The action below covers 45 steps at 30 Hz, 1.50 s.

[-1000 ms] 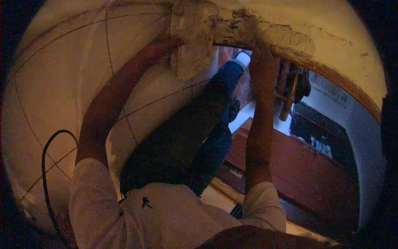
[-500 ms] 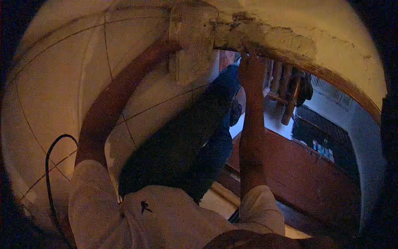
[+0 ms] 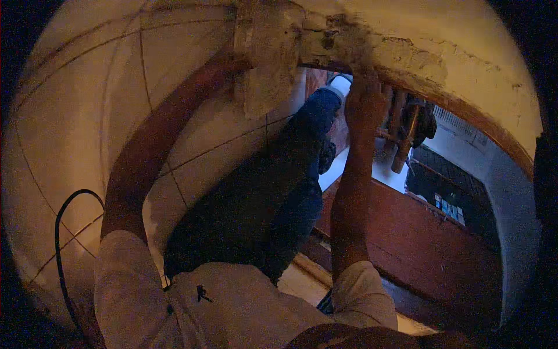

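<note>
Since a second ago the right hand has slid a little leftward along the broken edge, and the left hand has stayed where it was, pressed behind the pale slab. That slab, a rough, plaster-crusted block, sits high against the tiled wall, right at the end of the crumbling ledge that runs off to the right. It looks heavy, stiff and gritty rather than slippery, with brittle corners that would likely chip; I judge it is best held by its two long sides or from beneath, not by the flaking face. The left grip is hidden by the slab, so I cannot tell whether those fingers are clenched or merely bracing. The right grip seems pressed up against the ledge's underside, fingers bent, though the dim light leaves it unclear whether they hold anything. Below, a leg in dark trousers stretches forward, a black cable loops on the wall, and a wooden ladder stands beyond. No container is visible.
</note>
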Motion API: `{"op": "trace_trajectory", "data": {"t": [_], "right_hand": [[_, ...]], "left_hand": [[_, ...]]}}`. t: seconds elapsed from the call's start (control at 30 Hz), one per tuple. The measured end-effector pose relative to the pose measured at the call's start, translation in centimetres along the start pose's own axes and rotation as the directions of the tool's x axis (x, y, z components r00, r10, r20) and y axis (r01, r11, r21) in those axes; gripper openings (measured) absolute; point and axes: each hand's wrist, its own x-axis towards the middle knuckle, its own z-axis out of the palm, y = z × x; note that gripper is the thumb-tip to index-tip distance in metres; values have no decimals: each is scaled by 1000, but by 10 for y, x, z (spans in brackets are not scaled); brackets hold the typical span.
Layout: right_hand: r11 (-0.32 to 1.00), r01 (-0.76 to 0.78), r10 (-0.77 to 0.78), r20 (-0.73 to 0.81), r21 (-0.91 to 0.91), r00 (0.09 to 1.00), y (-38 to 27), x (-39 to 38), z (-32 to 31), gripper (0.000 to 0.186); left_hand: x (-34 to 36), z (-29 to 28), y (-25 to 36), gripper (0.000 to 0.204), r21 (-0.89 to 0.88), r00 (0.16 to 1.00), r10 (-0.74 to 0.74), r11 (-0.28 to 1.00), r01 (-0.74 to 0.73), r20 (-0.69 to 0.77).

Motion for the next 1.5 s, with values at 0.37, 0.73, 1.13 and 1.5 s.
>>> {"op": "trace_trajectory", "data": {"t": [0.37,0.73,1.13,1.5], "right_hand": [[976,181,-187,43,119,981,-22,29,47,38],[934,325,-317,-73,150,945,-21,35,40,34],[971,228,-231,39,77,972,-17,35,35,27],[993,109,-110,26,32,994,-6,29,39,31]], "left_hand": [[4,-11,-11,48,301,997,60,951,-69,39],[3,-13,-10,49,2,989,98,995,-99,115],[-6,-6,7,52,-235,988,92,970,-61,124],[21,-3,0,59,181,996,-73,982,61,60]]}}
